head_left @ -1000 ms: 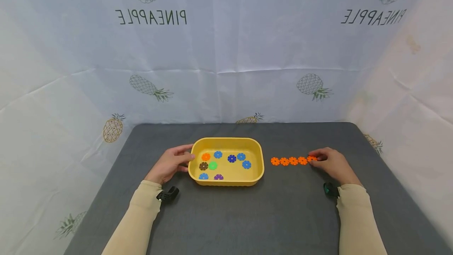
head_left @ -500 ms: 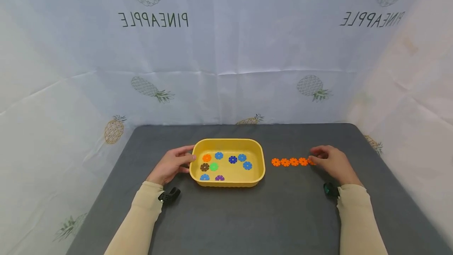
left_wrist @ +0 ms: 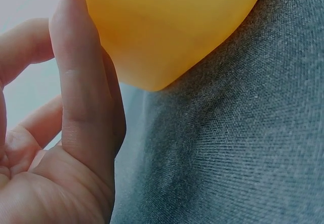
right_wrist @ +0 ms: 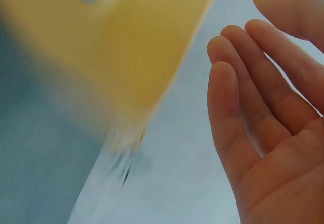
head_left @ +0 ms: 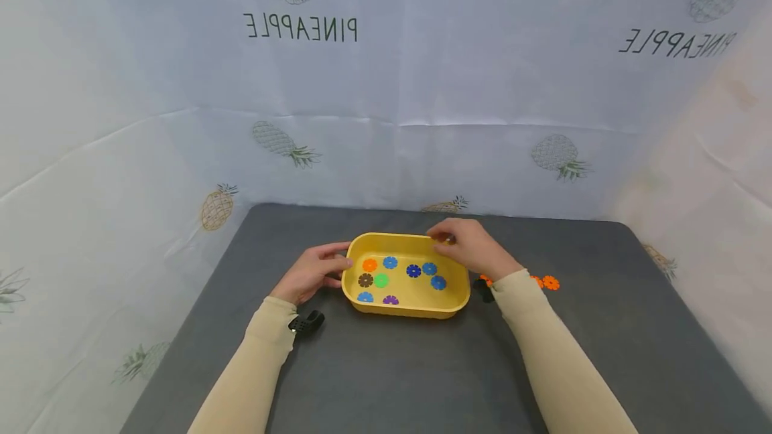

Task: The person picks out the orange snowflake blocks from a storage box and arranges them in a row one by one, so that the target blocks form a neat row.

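A yellow plastic tray [head_left: 410,292] stands on the table with several notched, flower-shaped plastic discs in it: blue, dark blue [head_left: 413,271], orange [head_left: 370,264], brown [head_left: 365,280], green [head_left: 381,280] and purple [head_left: 391,300]. My left hand [head_left: 309,273] grips its left end, thumb at the rim and fingers along the outside. Over the back right corner of the tray reaches my right hand [head_left: 473,246]. In the right wrist view its fingers [right_wrist: 225,97] are gently bent, with nothing between them and the thumb. Right of the tray lie orange discs [head_left: 551,282], partly hidden behind the right forearm.
The dark grey table [head_left: 398,374] runs up to a white curtain [head_left: 470,72] printed with pineapples, which also hangs at both sides. A black strap [head_left: 305,321] shows at the left wrist.
My right hand has left the right end of the orange disc row and moved left to the tray. The left hand keeps its grip. The head view has shifted slightly.
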The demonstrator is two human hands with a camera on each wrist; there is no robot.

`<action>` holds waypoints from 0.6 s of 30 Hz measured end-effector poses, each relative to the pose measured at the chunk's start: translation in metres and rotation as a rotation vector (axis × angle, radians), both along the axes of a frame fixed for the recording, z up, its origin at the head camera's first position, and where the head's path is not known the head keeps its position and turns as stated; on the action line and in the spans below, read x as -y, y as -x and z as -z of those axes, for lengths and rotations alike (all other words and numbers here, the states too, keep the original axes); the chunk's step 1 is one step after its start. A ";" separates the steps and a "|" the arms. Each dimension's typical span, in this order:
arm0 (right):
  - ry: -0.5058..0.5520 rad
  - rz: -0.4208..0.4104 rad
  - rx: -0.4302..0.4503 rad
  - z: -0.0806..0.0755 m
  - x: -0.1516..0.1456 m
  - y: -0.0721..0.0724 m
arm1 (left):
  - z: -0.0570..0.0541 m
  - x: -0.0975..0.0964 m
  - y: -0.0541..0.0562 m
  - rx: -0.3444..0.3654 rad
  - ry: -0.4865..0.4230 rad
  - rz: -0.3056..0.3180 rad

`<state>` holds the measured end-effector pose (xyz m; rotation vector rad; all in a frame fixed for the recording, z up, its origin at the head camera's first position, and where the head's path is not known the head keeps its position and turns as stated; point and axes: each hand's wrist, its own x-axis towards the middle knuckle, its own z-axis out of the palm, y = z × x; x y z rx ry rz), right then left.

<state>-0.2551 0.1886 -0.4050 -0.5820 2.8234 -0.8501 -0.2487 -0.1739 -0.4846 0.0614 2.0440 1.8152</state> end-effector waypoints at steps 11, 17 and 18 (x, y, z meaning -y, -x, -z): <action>-0.106 -0.236 0.100 0.025 0.095 0.025 | 0.002 -0.002 0.000 0.004 -0.011 0.002; -0.177 -0.273 0.098 0.035 0.124 0.028 | 0.001 0.001 0.000 -0.002 -0.025 0.002; -0.187 -0.277 0.091 0.037 0.127 0.028 | 0.001 0.002 0.000 -0.003 -0.028 0.002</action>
